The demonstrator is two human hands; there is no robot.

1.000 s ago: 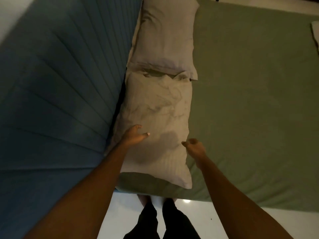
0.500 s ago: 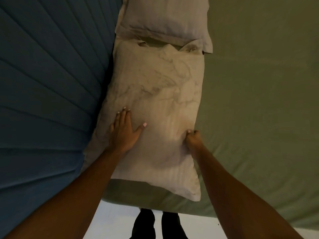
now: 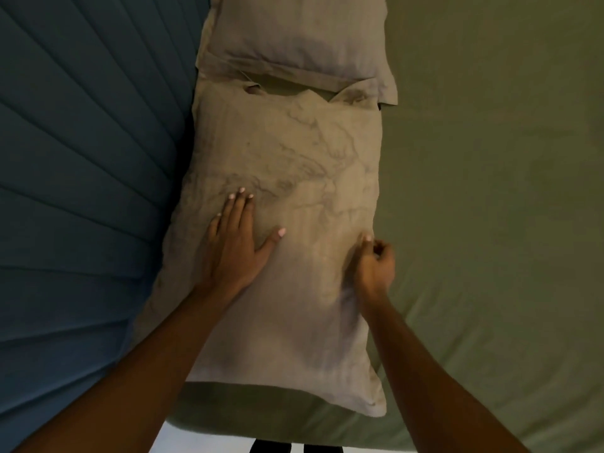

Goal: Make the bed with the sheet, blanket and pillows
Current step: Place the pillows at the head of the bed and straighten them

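Near pillow (image 3: pixel 294 152) lying on green sheet (image 3: pixel 490 191) beside blue headboard (image 3: pixel 81 158), far pillow (image 3: pixel 294 31) touching its top end, left hand (image 3: pixel 233 246) flat on it, grip wide, right hand (image 3: pixel 376 264) pinching its right edge

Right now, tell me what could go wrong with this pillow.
1. The right hand pinches the edge of the near pillow; a hard tug could ruck the green sheet beneath.
2. The pillow's near end lies close to the mattress edge; pulling it nearer might tip it off.
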